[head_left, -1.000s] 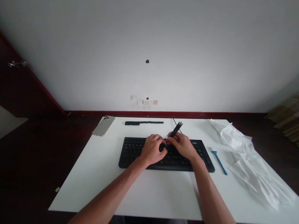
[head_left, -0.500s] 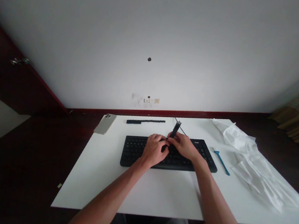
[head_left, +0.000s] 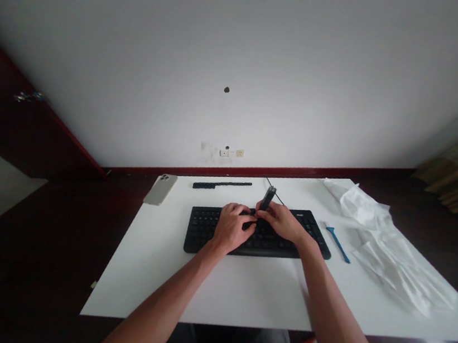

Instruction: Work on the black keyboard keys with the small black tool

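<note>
My right hand pinches a slim dark tool upright over the middle of the black keyboard on the white table. My left hand rests curled on the keys just beside it (whether it grips anything, I cannot tell).

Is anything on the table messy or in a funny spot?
Yes. A black strip lies loose behind the keyboard, and crumpled white sheets sprawl at the table's right side. Nothing looks spilled.
</note>
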Action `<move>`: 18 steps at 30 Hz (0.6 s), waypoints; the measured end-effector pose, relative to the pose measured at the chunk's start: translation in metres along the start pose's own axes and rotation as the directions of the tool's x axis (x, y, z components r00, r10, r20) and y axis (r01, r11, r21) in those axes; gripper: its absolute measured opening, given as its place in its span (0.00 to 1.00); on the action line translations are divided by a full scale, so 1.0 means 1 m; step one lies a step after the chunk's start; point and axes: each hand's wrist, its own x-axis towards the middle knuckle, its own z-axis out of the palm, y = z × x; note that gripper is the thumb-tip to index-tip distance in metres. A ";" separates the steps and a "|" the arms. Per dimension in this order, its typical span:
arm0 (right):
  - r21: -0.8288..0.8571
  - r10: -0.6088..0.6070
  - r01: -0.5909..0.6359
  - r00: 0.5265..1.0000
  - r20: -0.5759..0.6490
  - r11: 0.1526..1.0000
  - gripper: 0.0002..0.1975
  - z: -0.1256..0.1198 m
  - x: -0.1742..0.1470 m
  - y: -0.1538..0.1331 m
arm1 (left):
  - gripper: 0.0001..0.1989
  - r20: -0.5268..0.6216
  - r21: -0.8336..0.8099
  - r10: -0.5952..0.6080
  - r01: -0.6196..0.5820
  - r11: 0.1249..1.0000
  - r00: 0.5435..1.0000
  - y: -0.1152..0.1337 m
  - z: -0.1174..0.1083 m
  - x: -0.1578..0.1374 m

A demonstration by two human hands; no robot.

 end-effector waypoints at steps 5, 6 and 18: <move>0.132 -0.022 0.016 0.999 0.039 0.991 0.11 -0.005 0.002 0.006 | 0.08 -0.005 0.008 0.018 -0.018 1.000 1.000 0.001 0.000 0.000; 0.158 -0.022 0.015 0.999 0.043 0.987 0.12 -0.005 0.002 0.007 | 0.08 -0.008 0.010 0.021 -0.021 1.000 1.000 0.002 0.000 0.000; 0.285 0.077 0.008 0.955 -0.285 0.958 0.16 -0.002 0.008 0.011 | 0.08 -0.002 0.029 0.013 -0.013 0.999 1.000 0.004 -0.004 0.003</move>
